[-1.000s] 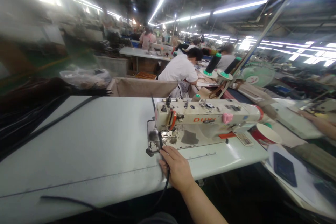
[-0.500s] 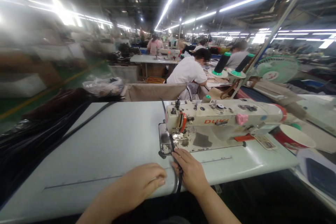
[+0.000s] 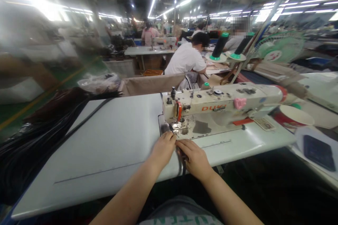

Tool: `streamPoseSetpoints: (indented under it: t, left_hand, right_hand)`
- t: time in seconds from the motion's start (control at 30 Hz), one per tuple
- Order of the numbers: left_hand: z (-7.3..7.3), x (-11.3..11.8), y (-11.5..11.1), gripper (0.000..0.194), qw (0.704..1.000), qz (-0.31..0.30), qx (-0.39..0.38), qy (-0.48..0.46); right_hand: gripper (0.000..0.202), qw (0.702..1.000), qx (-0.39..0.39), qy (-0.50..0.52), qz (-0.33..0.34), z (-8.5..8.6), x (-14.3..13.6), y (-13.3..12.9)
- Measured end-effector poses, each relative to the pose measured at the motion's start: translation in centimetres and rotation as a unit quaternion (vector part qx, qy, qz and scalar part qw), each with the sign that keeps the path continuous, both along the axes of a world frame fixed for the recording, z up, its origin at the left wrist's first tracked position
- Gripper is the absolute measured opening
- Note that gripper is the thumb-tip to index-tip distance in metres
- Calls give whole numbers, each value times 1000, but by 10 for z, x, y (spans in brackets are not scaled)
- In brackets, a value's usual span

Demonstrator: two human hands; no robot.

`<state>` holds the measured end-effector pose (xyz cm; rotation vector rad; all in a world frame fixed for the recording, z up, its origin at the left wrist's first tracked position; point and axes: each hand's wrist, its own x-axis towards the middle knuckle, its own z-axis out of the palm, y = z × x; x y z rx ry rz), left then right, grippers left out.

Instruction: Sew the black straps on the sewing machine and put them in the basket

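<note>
A narrow black strip (image 3: pixel 184 168) runs over the table's front edge and up toward the needle area of a white sewing machine (image 3: pixel 221 103). My right hand (image 3: pixel 194 157) is closed around the strip just in front of the machine bed, with curled fingers. My left hand (image 3: pixel 164 148) lies close beside it, its fingers pressed together on the strip near the presser foot (image 3: pixel 177 125). Both hands' fingertips almost meet and cover the strip's middle stretch.
A bundle of long black strips (image 3: pixel 34 151) hangs over the table's left side, with one strip (image 3: pixel 89 117) across the corner. Behind stands a fabric-lined bin (image 3: pixel 153 86). Thread cones (image 3: pixel 219 46) and a green fan (image 3: pixel 281 47) are at right. A person in white (image 3: pixel 185 58) bends over ahead.
My left hand has moved forward and right, from above the table to the strip by the presser foot. My right hand stays on the strip, fingers more curled. The view has shifted slightly.
</note>
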<state>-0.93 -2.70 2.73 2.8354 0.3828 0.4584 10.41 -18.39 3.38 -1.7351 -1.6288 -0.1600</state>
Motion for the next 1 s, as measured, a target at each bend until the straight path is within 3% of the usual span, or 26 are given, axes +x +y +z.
streamPoseSetpoints:
  t: [0.1, 0.17, 0.23, 0.33, 0.5, 0.6, 0.7, 0.9, 1.0]
  left_hand:
    - [-19, -6, -3, 34, 994, 5, 102, -35]
    - [-32, -12, -2, 37, 988, -5, 144, -54]
    - [-43, -16, 3, 39, 984, -23, 163, -63]
    - [-52, -16, 12, 38, 982, -53, 170, -68]
    - [-52, -14, 15, 33, 980, -54, 156, -108]
    - [-51, -14, 15, 35, 980, -72, 141, -118]
    - [-52, -15, 16, 38, 979, -79, 149, -114]
    - [-51, -16, 16, 37, 977, -69, 169, -110]
    - [-50, -16, 13, 40, 979, -47, 163, -112]
  right_hand:
    - [41, 996, 31, 51, -67, -8, 7, -33]
    - [27, 975, 50, 142, -163, -17, 18, -62]
    - [17, 923, 75, 241, -290, -30, 36, -96]
    - [25, 828, 111, 305, -458, -51, 67, -155]
    - [22, 672, 154, 368, -624, -75, 103, -245]
    - [19, 592, 194, 396, -675, -80, 117, -278]
    - [21, 539, 231, 436, -683, -75, 139, -295]
    - [30, 467, 261, 511, -673, -51, 195, -315]
    - [29, 447, 256, 530, -674, -46, 202, -317]
